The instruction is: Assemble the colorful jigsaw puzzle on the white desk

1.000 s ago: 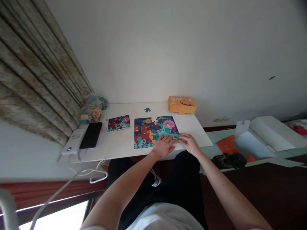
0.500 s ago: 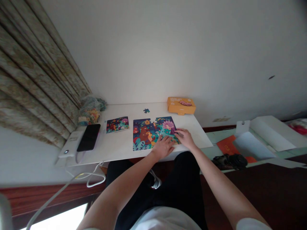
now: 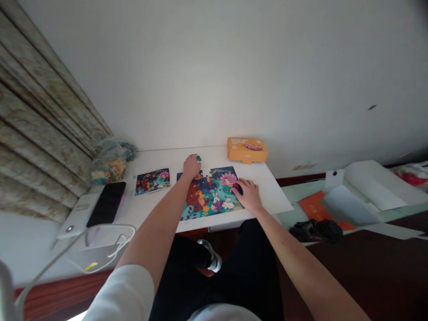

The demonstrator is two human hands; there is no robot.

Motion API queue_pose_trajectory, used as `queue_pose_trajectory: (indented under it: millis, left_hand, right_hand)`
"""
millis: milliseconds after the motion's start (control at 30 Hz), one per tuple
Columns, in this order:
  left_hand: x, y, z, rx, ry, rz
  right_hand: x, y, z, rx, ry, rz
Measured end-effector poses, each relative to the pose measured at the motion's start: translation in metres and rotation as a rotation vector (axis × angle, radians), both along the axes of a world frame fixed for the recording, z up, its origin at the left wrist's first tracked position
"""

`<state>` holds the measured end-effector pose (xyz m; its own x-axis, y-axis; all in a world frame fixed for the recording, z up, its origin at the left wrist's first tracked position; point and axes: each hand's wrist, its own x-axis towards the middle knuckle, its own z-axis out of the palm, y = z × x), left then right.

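Note:
A colourful animal jigsaw puzzle lies on the white table, assembled except for a gap in its top edge. Beyond that edge my left hand reaches across, its fingers closed at a loose dark-blue puzzle piece; only part of the piece shows past them. My forearm covers the puzzle's left part. At the puzzle's right side rests my right hand, thumb and fingers apart, touching the edge. A small picture card with the same design lies to the left.
An orange puzzle box stands at the back right by the wall. Far left are a black phone, a white power strip with cables and a plastic bag. Right of the table sit a camera and an open white box.
My left hand has moved from the puzzle's lower part up and away to the loose piece. My right hand stays at the right edge. The view has shifted slightly.

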<state>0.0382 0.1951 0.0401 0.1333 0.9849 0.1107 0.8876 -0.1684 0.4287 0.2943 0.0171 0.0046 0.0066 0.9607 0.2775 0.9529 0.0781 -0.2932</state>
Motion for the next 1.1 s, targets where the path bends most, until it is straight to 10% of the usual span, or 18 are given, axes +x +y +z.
queue_pose_trajectory:
  millis: [600, 867, 1100]
  left_hand:
    - [-0.005, 0.054, -0.001, -0.131, -0.371, 0.126]
    - [0.024, -0.051, -0.015, -0.092, -1.298, 0.292]
    - [0.033, -0.135, -0.02, -0.227, -1.496, 0.412]
  right_hand:
    - [0.0, -0.001, 0.003, -0.024, 0.01, -0.018]
    - [0.006, -0.002, -0.005, 0.099, 0.126, 0.007]
    - [-0.004, -0.015, 0.008, 0.219, 0.155, 0.189]
